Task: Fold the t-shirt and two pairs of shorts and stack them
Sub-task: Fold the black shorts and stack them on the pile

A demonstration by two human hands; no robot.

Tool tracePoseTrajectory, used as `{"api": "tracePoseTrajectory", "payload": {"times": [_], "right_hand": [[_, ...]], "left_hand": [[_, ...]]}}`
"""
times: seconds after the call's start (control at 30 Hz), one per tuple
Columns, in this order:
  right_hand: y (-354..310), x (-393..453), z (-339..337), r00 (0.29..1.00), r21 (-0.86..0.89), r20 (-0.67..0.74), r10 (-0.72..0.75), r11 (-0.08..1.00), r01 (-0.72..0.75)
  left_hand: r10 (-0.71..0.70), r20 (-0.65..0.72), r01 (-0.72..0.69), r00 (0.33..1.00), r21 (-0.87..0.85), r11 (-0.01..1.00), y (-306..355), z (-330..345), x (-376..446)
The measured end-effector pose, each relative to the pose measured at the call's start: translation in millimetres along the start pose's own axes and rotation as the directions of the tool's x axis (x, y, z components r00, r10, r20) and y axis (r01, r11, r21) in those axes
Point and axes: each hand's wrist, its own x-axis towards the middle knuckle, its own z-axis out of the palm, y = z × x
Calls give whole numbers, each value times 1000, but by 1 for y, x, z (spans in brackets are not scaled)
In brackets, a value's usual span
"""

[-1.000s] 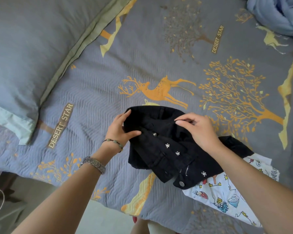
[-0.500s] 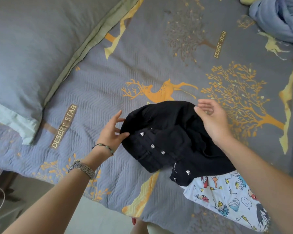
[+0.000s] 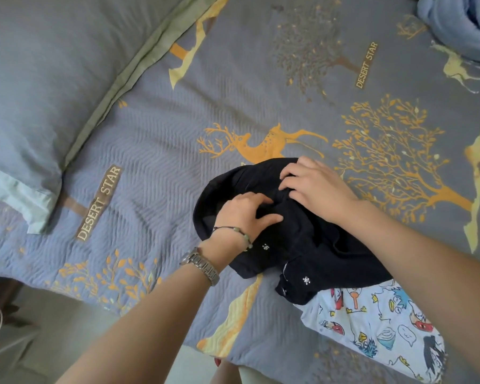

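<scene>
Two hands rest flat on the black shorts [image 3: 311, 245], which lie bunched on the bed [image 3: 155, 167], overlapping the printed garment [image 3: 377, 322] near the bed's edge. Left hand [image 3: 244, 214] and right hand [image 3: 316, 187] have fingers extended, pressing down on the cloth, nothing pinched. Risk: the fabric is thick and unevenly bunched, so the fold may spring open on release. Dragging the shorts could also disturb the printed garment beneath.
</scene>
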Motion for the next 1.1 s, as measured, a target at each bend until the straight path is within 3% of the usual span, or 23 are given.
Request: {"api": "tracePoseTrajectory", "payload": {"times": [0.07,0.23,0.43,0.53,0.7,0.9,1.1], "right_hand": [[3,2,-5,996,96,38,80,992,-84],[22,-6,-15,967,332,-18,254,914,-234],[46,-24,-39,753,694,42,657,523,-495],[57,-34,-45,709,739,47,704,453,-499],[46,-37,-46,753,677,80,654,519,-523],[35,-39,-49,922,452,-8,387,824,-342],[26,-42,-51,934,425,-150,324,874,-235]], "left_hand": [[40,0,-40,999,42,998,2,1,0],[207,-245,-220,947,-26,975,-16,-10,-21],[284,-357,-316,890,-32,948,-53,-30,-45],[263,-416,-296,870,-16,955,-70,-37,-52],[243,-262,-266,934,-58,962,-64,-53,-55],[-108,-202,26,973,-370,929,-18,-59,-32],[-141,-76,111,987,-312,944,26,-48,-2]]}}
